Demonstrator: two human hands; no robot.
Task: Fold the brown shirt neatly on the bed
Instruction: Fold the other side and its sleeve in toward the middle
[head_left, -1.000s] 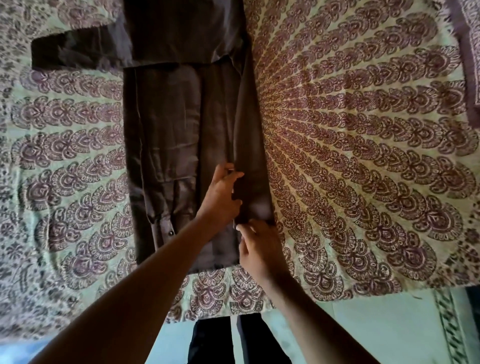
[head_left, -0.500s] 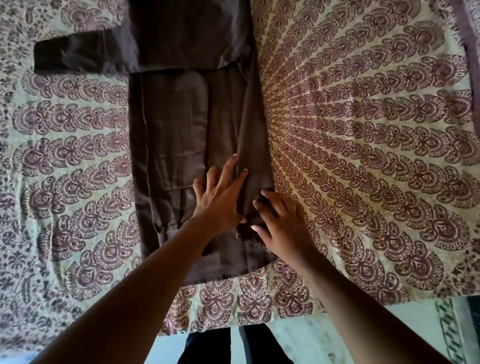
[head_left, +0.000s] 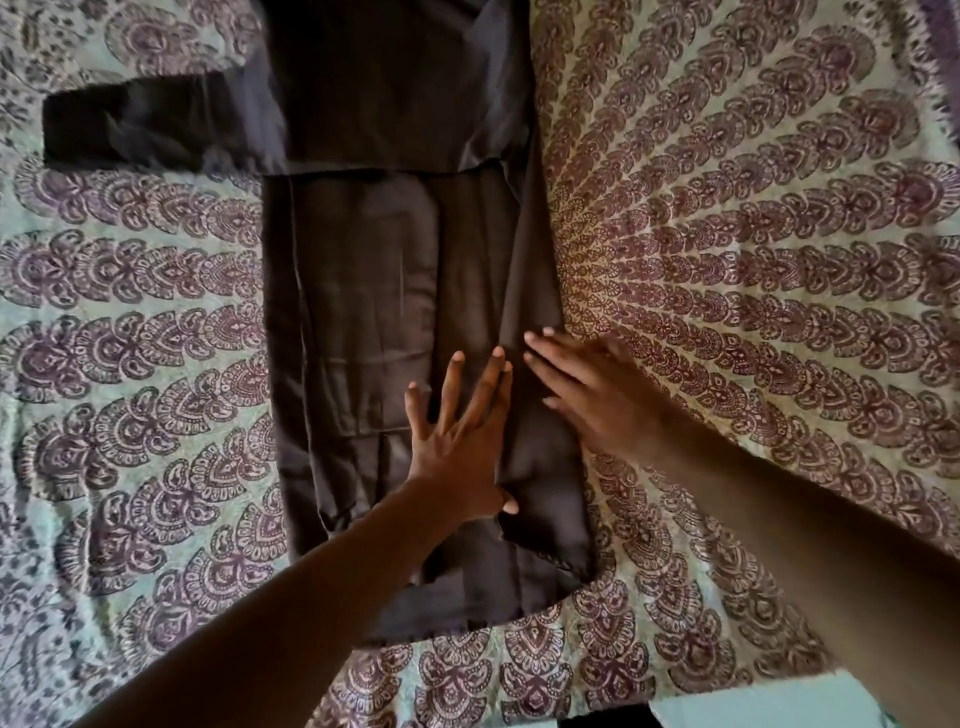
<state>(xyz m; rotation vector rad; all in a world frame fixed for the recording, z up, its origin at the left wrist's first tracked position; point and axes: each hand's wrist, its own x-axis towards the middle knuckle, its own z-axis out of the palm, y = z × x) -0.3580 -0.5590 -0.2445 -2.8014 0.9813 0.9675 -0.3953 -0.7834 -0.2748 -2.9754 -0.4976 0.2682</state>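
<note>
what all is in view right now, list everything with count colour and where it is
shirt: one, dark brown, lying lengthwise down the middle of the bed, its right side folded in over the body
sleeve: one, dark brown, sticking out flat to the left at the top of the shirt
bedspread: one, pale green with maroon paisley rows, covering the bed under the shirt
floor: one strip, pale, at the bottom edge past the bedspread
left hand: one, fingers spread straight, pressing flat on the lower middle of the shirt
right hand: one, fingers straight, resting on the shirt's folded right edge and the bedspread beside it
</note>
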